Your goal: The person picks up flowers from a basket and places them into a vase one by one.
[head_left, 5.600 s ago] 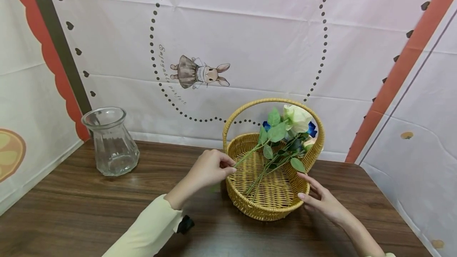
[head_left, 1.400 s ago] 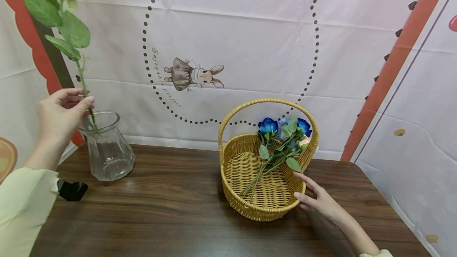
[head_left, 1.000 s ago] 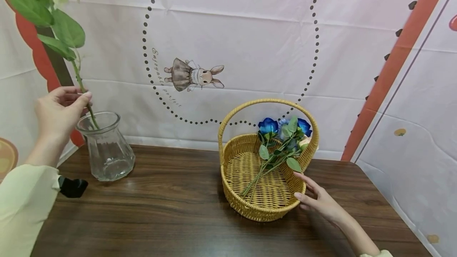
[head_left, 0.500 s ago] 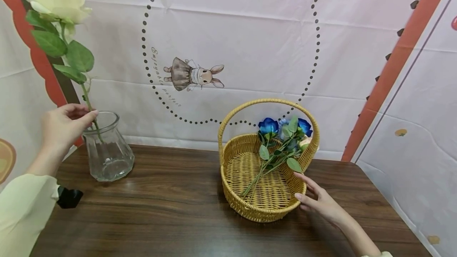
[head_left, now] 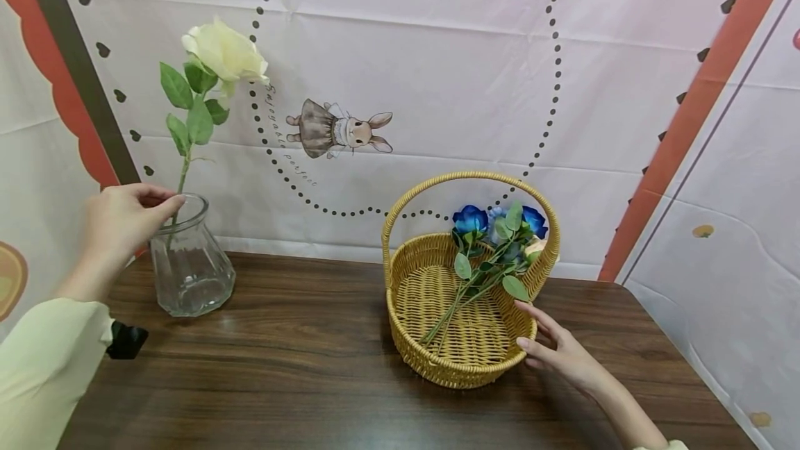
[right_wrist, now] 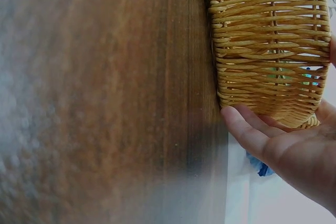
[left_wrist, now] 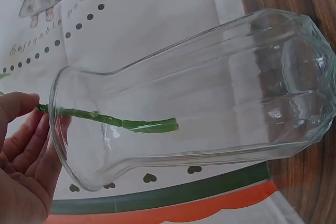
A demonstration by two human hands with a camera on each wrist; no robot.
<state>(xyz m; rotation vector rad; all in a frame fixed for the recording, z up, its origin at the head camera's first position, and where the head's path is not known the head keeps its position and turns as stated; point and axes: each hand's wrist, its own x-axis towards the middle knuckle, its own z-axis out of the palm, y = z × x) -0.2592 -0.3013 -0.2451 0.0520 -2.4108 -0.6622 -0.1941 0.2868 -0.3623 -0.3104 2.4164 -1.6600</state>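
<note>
In the head view, my left hand (head_left: pixel 128 228) pinches the green stem of a white rose (head_left: pixel 225 51) between thumb and fingers at the mouth of a clear glass vase (head_left: pixel 194 276). The left wrist view shows the stem's cut end (left_wrist: pixel 152 125) inside the vase, well above its base. My right hand (head_left: pixel 565 356) rests against the near right side of a yellow wicker basket (head_left: pixel 465 373), its fingers fairly straight along the outer wall and its thumb at the rim. Inside the basket lie blue roses (head_left: pixel 470 219) and a pale peach flower (head_left: pixel 534 248), partly behind the handle.
The vase and basket stand apart on a dark wooden table (head_left: pixel 300 353). The basket's tall arched handle (head_left: pixel 469 176) rises over the flowers. A printed cloth (head_left: pixel 412 75) hangs close behind the table. A black strap piece (head_left: pixel 127 341) shows by my left sleeve.
The white rose left the basket in my left hand and came to the vase. Lately its stem sank deeper and the bloom came down, swinging right. My right hand stayed at the basket.
</note>
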